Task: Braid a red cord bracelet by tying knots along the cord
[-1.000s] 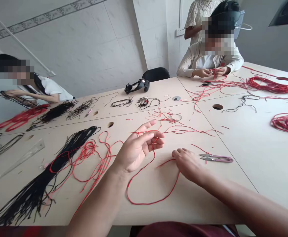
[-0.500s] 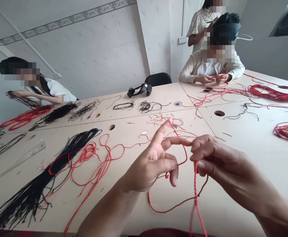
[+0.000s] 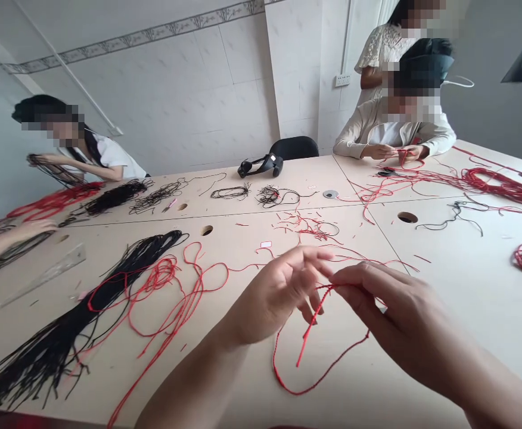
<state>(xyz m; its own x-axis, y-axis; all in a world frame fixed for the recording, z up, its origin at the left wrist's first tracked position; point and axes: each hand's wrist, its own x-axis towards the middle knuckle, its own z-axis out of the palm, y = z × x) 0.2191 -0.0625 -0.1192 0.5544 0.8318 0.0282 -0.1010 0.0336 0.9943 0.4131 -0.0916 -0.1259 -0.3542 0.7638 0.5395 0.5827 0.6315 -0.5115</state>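
A thin red cord (image 3: 311, 328) runs between my two hands above the pale wooden table (image 3: 243, 381). My right hand (image 3: 395, 316) pinches it between fingers and thumb. A stiff, twisted length of it sticks down and to the left from that pinch. A looser stretch sags in a loop to the tabletop. My left hand (image 3: 279, 298) is just left of the pinch, fingers curled and thumb low, with the cord passing near them. Its grip is hidden by the fingers.
To the left lie a long black cord bundle (image 3: 122, 286), tangled red cord (image 3: 171, 304) and a clear ruler (image 3: 50, 280). Red snippets (image 3: 305, 226) are scattered ahead. Co-workers sit at the far end (image 3: 390, 152) and left (image 3: 77, 167), with another hand (image 3: 33, 226) at the left edge.
My hands have drawn closer together, and the twisted cord no longer hangs straight down but angles from my right hand's pinch. Another person's hand has appeared at the left edge.
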